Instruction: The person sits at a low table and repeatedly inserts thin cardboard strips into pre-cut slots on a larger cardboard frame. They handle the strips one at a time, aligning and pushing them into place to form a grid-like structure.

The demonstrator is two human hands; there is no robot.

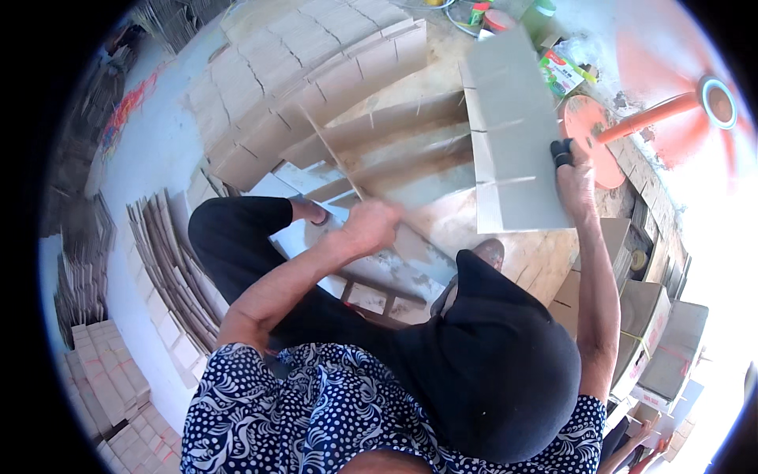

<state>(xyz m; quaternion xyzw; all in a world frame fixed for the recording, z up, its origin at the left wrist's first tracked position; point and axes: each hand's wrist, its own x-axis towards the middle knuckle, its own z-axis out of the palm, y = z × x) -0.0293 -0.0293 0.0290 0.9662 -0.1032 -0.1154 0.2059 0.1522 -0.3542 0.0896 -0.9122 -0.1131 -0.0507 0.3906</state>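
Note:
In front of me, several slotted cardboard divider strips (403,114) stand on edge, parallel, running left to right. My left hand (369,229) is closed at the near end of a long cardboard strip (335,156) that crosses their left ends; its fingers are slightly blurred. At the right, my right hand (576,180), with black covers on some fingers, grips the right edge of a wide grey slotted cardboard sheet (517,134). This sheet is tilted with its broad face up, and its left edge meets the right ends of the standing strips. My right fingertips are partly hidden.
Stacked slotted cardboard (292,47) lies beyond. A orange fan (667,114) with blurred blades stands at the right, near a green-and-white box (560,75). Leaning cardboard strips (174,261) are at my left. Tied cartons (639,332) stand lower right, near another person's hands (647,430).

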